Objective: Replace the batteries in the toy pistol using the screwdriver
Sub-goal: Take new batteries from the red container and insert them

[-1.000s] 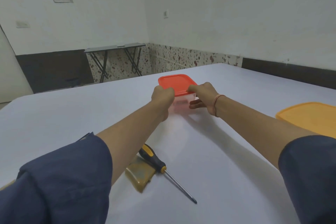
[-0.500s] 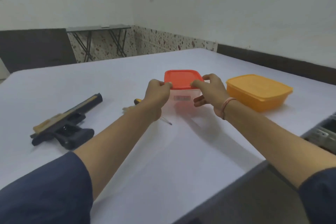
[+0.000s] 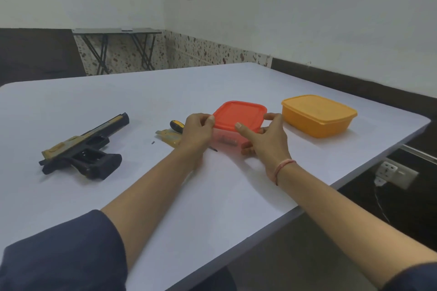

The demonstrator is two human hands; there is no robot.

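A small clear box with a red lid (image 3: pixel 238 117) stands on the white table (image 3: pixel 212 196), something pale showing dimly through its wall. My left hand (image 3: pixel 197 131) pinches the lid's left edge, and my right hand (image 3: pixel 266 137) grips its near right corner with the thumb on top. The black and tan toy pistol (image 3: pixel 84 146) lies on its side at the left. Behind my left hand lie the yellow and black screwdriver (image 3: pixel 176 125), mostly hidden, and a tan cover piece (image 3: pixel 169 137). A tiny dark screw (image 3: pixel 152 142) sits beside them.
A closed orange box (image 3: pixel 318 116) stands to the right of the red-lidded one, near the table's right edge. A wall socket (image 3: pixel 392 172) with a cable sits below that edge. A folding table (image 3: pixel 115 30) stands against the far wall.
The view has swung, and the pistol and orange box now show in full. Both hands stay on the red lid; my right thumb now lies on top of its corner.
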